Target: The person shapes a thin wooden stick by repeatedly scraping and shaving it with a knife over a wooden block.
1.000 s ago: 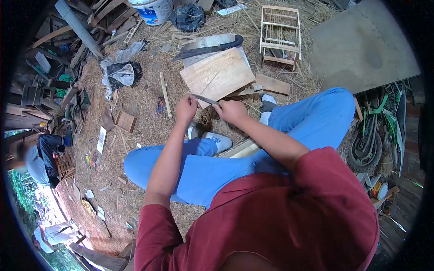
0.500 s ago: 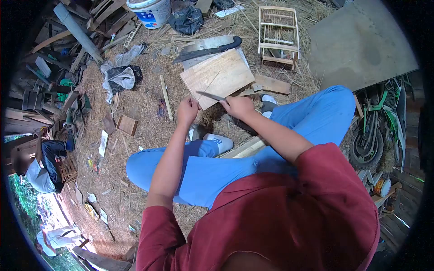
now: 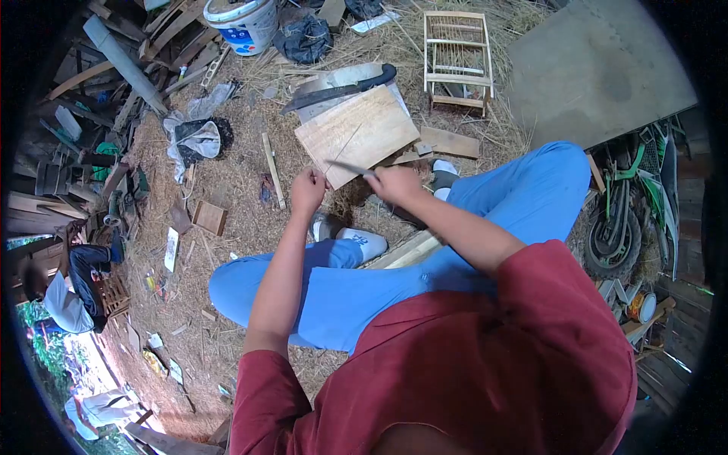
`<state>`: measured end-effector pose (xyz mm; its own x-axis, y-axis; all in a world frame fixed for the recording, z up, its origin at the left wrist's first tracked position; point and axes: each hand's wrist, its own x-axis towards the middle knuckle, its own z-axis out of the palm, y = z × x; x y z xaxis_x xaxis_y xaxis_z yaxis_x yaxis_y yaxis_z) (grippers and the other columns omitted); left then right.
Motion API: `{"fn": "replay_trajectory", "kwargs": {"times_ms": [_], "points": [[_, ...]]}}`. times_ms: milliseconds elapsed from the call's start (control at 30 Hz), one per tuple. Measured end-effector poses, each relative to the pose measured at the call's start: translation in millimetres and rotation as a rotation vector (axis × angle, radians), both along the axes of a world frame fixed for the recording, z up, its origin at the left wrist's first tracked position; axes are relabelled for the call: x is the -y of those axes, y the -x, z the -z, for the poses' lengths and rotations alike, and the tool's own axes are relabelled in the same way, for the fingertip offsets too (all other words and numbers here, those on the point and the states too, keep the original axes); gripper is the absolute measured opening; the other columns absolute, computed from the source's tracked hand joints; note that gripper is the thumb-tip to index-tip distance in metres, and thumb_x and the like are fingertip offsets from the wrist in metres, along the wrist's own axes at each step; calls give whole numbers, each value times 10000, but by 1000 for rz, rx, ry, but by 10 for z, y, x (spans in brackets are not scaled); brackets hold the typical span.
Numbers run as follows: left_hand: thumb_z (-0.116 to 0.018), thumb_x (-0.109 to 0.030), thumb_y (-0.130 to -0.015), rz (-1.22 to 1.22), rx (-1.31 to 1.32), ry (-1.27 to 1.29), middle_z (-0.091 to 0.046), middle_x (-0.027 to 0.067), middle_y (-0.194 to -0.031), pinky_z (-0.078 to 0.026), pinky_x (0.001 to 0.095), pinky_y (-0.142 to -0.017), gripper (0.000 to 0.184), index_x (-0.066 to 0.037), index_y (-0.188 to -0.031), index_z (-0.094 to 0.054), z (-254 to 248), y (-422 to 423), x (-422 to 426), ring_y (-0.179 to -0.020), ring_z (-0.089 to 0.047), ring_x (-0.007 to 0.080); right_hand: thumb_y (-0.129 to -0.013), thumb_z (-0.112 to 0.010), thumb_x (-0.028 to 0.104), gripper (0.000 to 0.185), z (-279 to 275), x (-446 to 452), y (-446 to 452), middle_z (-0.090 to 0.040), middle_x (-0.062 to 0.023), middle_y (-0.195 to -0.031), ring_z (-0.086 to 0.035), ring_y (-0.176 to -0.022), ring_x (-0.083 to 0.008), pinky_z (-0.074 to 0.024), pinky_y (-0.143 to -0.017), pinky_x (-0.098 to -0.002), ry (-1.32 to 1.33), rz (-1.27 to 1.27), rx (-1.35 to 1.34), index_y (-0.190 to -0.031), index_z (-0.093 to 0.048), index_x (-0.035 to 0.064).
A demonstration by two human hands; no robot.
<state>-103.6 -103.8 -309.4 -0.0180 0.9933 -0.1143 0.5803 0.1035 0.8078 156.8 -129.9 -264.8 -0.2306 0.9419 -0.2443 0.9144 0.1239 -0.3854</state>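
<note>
My right hand (image 3: 399, 186) is closed around the handle of a knife (image 3: 347, 166), its blade pointing left over the near corner of a pale wooden board (image 3: 360, 125). My left hand (image 3: 308, 189) is pinched closed at the board's near left edge, on the lower end of a thin strip (image 3: 345, 150). This strip slants up across the board under the blade. Beyond the board lies a large dark blade with a curved handle (image 3: 334, 92), partly covered by it.
A small slatted wooden frame (image 3: 458, 61) stands at the back, left of a big flat sheet (image 3: 603, 72). A white bucket (image 3: 246, 29) and black bag (image 3: 303, 39) sit at the far side. A motorbike (image 3: 614, 227) is at right; two people are at left.
The camera view has shifted slightly, moving the surroundings a little left. The knife blade has tilted a little against the strip; both hands keep their holds.
</note>
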Motion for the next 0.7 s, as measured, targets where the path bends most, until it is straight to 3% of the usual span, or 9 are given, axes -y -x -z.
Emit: {"fn": "replay_trajectory", "kwargs": {"times_ms": [67,133,200,267,333,400,467,533,700], "points": [[-587,-113,-943,18,-20,24,-722,120,-734,-539,347,-633,172,1,-819,-614,34,14,-37,-658,-700,209,-997,-480,503,511,150,-38,10,-722,-199,-849,-706,-789,-405,-559,-719,-540,-22,-10,-13,-868,-713,67],[-578,-78,-952,30,-45,49,-712,132,-747,-543,319,-651,158,15,-824,-585,-53,-15,-12,-695,-703,194,-976,-497,525,506,233,-192,15,-724,-195,-815,-718,-784,-403,-570,-712,-533,-104,279,-92,-876,-732,88],[-577,-65,-935,15,-29,61,-714,123,-752,-543,316,-662,137,11,-824,-600,-250,-85,38,-699,-696,186,-975,-502,527,509,174,-44,108,-721,-200,-803,-720,-774,-395,-569,-704,-532,-69,273,-86,-868,-730,85],[-580,-62,-927,26,7,69,-715,120,-756,-543,313,-669,126,11,-828,-605,-127,-26,7,-700,-693,182,-979,-500,513,506,71,80,151,-719,-210,-809,-719,-773,-394,-566,-691,-536,-33,-42,-15,-855,-731,80],[-583,-59,-919,29,51,84,-717,116,-760,-543,311,-676,115,11,-832,-611,-69,-23,-10,-701,-689,178,-980,-503,506,500,207,-42,63,-721,-208,-815,-720,-777,-394,-568,-694,-535,-59,-12,-26,-854,-731,79],[-586,-60,-918,38,1,91,-718,118,-766,-540,301,-681,108,15,-848,-622,-63,-3,-17,-711,-690,172,-975,-510,517,504,322,-209,-17,-722,-203,-806,-721,-770,-400,-571,-702,-535,-161,299,-80,-853,-729,80],[-588,-61,-919,31,14,105,-719,119,-767,-537,297,-675,107,16,-854,-626,-65,3,33,-710,-688,169,-984,-499,514,508,348,-108,-26,-720,-204,-800,-721,-764,-398,-572,-700,-533,-97,301,-92,-853,-729,79],[-590,-63,-920,22,35,96,-719,120,-768,-533,293,-669,107,16,-860,-630,-101,-16,-43,-709,-687,166,-1000,-468,510,530,148,2,-50,-708,-209,-786,-704,-753,-410,-556,-686,-553,-53,-35,-9,-840,-718,71],[-605,-128,-897,8,40,103,-747,85,-745,-540,341,-631,163,-12,-812,-684,64,54,-33,-644,-695,193,-991,-480,530,517,510,-178,-118,-707,-199,-774,-704,-734,-411,-559,-679,-551,-156,362,-129,-876,-708,81]]}}
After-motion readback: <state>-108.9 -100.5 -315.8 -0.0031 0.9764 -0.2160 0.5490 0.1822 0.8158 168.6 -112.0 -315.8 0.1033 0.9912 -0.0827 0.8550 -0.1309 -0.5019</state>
